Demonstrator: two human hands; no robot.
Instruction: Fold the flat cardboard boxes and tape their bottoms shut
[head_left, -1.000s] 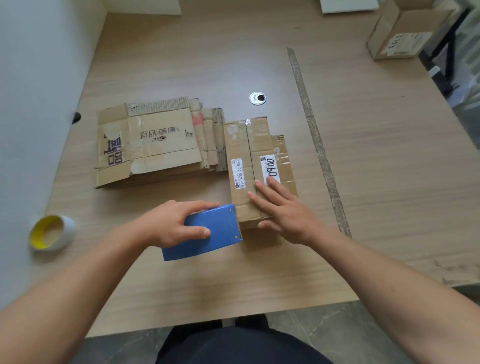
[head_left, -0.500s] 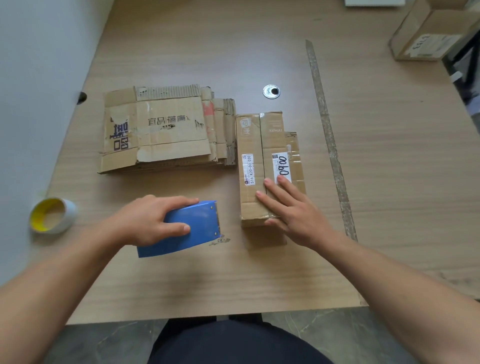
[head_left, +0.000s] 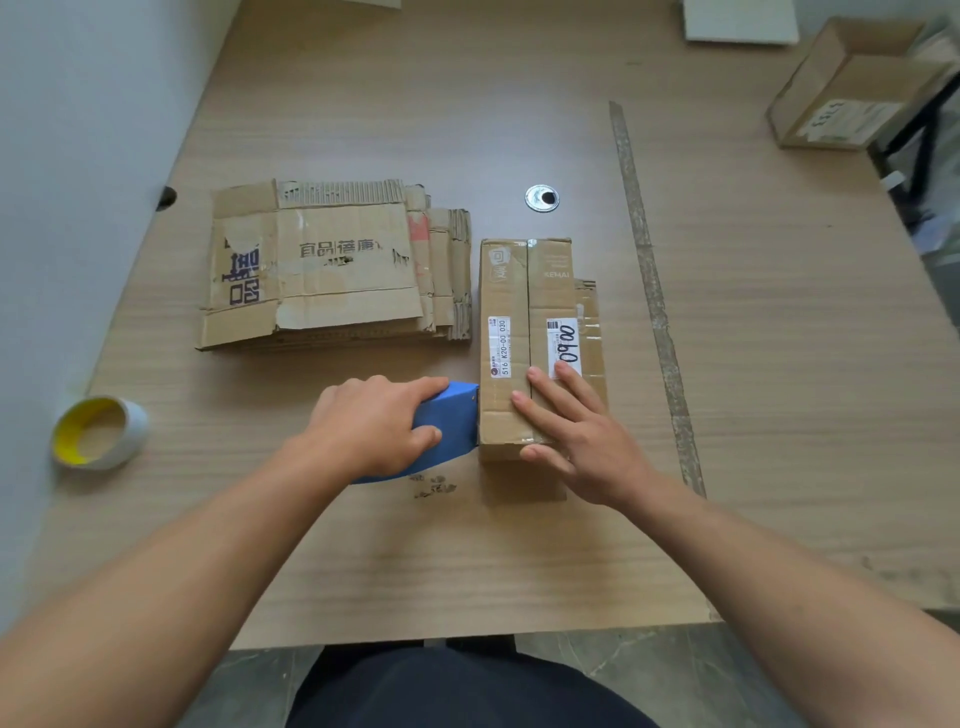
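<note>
Blue tape dispenser (head_left: 452, 415) held in left hand (head_left: 374, 423) grip, nose touching box (head_left: 506, 291) left wall near its close end — box on desk (head_left: 779, 364) centre, long axis pointing away; right hand (head_left: 582, 441) flat on top, holding nothing

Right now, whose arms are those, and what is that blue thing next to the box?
Those are a person's own arms. The camera sits on their head and looks down, so you see what they see. The left hand grips a blue tape dispenser, its front edge at the side of the folded box. The right hand lies flat on top of that box. The table also holds a stack of flat cardboard, a tape roll with a yellow inside, and an open box far off.
</note>
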